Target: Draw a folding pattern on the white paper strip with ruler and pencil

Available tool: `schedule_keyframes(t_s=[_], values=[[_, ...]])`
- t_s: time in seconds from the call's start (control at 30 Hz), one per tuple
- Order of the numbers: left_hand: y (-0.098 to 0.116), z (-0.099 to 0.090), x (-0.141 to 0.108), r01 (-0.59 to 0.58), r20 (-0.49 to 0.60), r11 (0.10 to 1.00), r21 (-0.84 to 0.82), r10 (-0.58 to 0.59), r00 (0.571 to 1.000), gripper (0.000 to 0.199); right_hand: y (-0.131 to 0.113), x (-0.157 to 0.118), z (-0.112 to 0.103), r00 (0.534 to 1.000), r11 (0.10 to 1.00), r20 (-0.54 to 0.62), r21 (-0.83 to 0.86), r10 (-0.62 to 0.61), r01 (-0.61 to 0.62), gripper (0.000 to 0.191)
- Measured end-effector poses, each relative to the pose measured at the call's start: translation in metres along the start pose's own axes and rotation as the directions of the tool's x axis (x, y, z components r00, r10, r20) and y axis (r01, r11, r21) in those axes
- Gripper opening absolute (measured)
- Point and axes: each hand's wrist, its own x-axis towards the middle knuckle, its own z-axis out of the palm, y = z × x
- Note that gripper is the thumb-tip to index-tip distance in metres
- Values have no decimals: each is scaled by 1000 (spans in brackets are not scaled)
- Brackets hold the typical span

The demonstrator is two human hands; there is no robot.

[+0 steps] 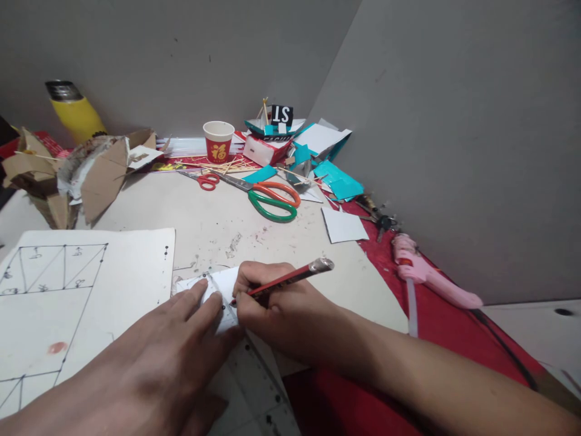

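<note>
My right hand [272,303] grips a red and black pencil [290,277] with a silvery end cap. The pencil's point rests at the edge of a clear ruler [265,375] marked with dark spots. My left hand [181,339] lies with fingers stretched over the ruler, pressing it onto a small white piece of card [226,277]. Part of the ruler and card is hidden under both hands. To the left, beside my left arm, a white sheet [136,290] carries hand-drawn lines forming triangles.
Orange-and-green-handled scissors [272,203], small red scissors [207,181] and a paper cup [218,142] stand or lie farther back. Cardboard pieces [102,178] and a yellow bottle [77,112] are at left. A pink glue gun [431,275] lies right, on red cloth [436,339].
</note>
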Motion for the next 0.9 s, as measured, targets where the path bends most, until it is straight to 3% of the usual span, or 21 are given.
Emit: schedule_keyframes(t_s=[0.33, 0.6, 0.9], values=[[1, -3, 1, -11, 1, 1000, 28, 11, 1000, 69, -3, -4, -4, 995, 991, 45, -97, -84, 88, 15], [0, -4, 1, -23, -8, 999, 25, 23, 1000, 77, -7, -6, -8, 990, 982, 87, -146, -110, 122, 15], [-1, -2, -1, -27, -42, 1000, 0, 27, 999, 67, -8, -8, -10, 987, 980, 105, -143, -123, 137, 19]])
